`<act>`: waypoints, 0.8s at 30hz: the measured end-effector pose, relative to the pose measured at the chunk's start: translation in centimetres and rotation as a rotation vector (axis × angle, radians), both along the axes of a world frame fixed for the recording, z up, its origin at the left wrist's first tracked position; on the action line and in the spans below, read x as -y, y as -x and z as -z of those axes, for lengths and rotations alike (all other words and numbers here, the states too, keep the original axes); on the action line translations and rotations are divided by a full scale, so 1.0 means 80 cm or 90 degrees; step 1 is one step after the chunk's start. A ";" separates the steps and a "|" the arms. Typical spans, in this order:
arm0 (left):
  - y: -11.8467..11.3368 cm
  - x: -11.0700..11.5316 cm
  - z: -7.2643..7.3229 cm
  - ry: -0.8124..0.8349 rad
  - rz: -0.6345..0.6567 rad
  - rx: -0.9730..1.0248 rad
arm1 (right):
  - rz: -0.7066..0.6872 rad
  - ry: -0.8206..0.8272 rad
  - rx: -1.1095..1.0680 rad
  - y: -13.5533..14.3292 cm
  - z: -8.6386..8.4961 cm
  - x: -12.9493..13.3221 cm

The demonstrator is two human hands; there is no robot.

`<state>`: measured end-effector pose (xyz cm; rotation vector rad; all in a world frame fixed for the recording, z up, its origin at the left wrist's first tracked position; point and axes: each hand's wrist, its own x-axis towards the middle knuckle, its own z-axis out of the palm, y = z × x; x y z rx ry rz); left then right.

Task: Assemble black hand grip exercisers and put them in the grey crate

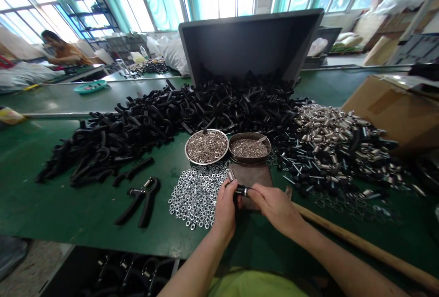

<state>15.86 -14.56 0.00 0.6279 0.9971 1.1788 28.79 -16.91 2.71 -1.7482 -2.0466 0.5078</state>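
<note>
Both hands are closed on one black hand grip exerciser [242,190], held over a brownish metal block [254,175]. My left hand [225,210] wraps round its black body, and a silver coil spring [231,175] sticks up beside the fingers. My right hand [277,207] pinches its right end, next to a shiny ring. The fingers hide much of the piece. Left of the hands lies a spread of silver nuts [194,196]. Farther left, an assembled hand grip exerciser [142,198] lies on the green table [85,214].
Behind stand a round dish [185,151] of metal pins and an oval tin [240,159] of small parts. Black handles [154,114] pile up before a grey bin [247,45]. Springs [329,127], bolts and a wooden-handled hammer [356,240] lie right. A co-worker [65,50] sits far left.
</note>
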 end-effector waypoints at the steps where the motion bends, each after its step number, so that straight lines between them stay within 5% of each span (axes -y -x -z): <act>1: 0.000 -0.001 0.001 -0.001 -0.004 -0.008 | 0.008 0.003 -0.009 -0.001 -0.001 0.000; 5: 0.001 -0.005 0.000 -0.023 0.005 -0.071 | 0.024 -0.029 -0.122 0.006 0.003 -0.002; 10: 0.000 0.000 0.001 -0.127 -0.075 -0.353 | 0.149 0.315 -0.656 0.031 0.024 -0.006; 12: 0.001 0.003 0.004 -0.174 -0.090 -0.452 | 0.204 0.405 -0.770 0.033 0.033 -0.010; 14: 0.004 0.002 0.008 -0.201 -0.044 -0.526 | 0.189 0.475 -0.740 0.025 0.037 -0.017; 17: 0.016 -0.006 0.013 -0.182 0.061 -0.595 | 0.038 0.548 -0.489 0.000 0.029 -0.044; 19: 0.023 -0.014 0.014 -0.197 0.119 -0.646 | -0.040 0.449 -0.301 -0.011 0.017 -0.075; 24: 0.024 -0.018 0.019 -0.424 0.231 -0.856 | -0.104 -0.056 -0.038 0.016 0.004 -0.174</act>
